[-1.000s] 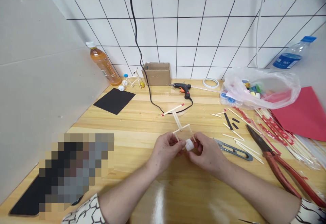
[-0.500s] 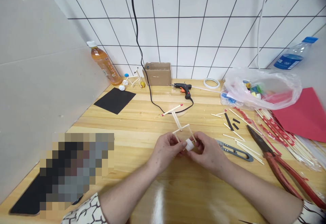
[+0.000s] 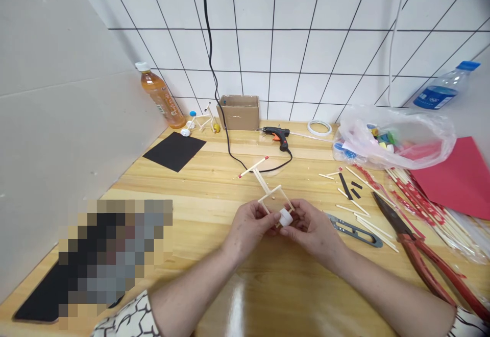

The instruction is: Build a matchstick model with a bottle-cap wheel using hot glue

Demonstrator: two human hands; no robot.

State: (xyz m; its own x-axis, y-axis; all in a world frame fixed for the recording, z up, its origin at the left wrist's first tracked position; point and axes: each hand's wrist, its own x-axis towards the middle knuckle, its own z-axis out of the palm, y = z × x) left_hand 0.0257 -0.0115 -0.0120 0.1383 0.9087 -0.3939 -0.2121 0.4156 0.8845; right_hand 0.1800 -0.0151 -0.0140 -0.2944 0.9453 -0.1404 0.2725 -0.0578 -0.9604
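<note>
Stick frame [image 3: 261, 182], red-tipped at its far crosspiece, is held over the middle of the wooden table [image 3: 214, 189], its far end swung slightly left since the previous frame. The left hand [image 3: 247, 229] pinches its near left side, thumb against a white cap [image 3: 285, 218]; the right hand [image 3: 317, 231] grips the near right side, fingers curled. Cut sticks [image 3: 377, 230], grey snips [image 3: 356, 231] and red-handled cutters [image 3: 409, 242] lie to the right. Beyond are a glue gun [image 3: 278, 134], a cardboard box [image 3: 240, 115] and a plastic bag [image 3: 417, 145] of colored caps, before a white tiled wall [image 3: 252, 51].
</note>
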